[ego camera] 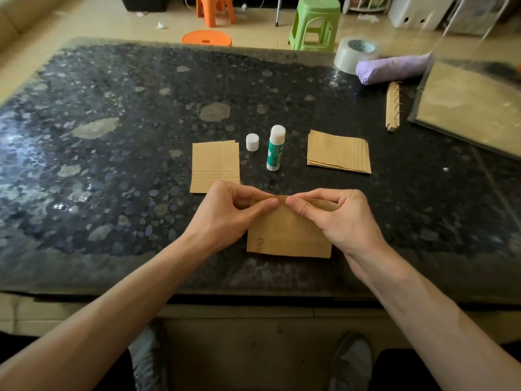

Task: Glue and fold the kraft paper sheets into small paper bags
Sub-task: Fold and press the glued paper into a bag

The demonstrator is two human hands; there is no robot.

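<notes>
The kraft paper sheet (287, 235) being worked lies in the lower centre of the frame, on the near part of the table (112, 165), its far edge raised off the surface. The left hand (234, 213) and right hand (335, 215) both pinch that raised edge between thumb and forefinger, with the two thumb tips almost meeting at its middle. Faint print runs across the sheet.

Just beyond the left hand lies a small pile of folded kraft pieces (215, 165), its near corner hidden behind the knuckles. To its right stands a white cap (252, 142), and next to that the uncapped glue stick (275, 149), upright, with a green and white label. Further right is a stack of flat kraft sheets (338, 152), apart from the glue.

In the upper right of the frame are a roll of tape (353, 53), a purple bundle (392, 69), a torn spiral-bound strip (392, 107) and a kraft pad (473, 108) under clear plastic. Beyond the table's far edge stand a green stool (314, 22) and an orange stool (215, 9).
</notes>
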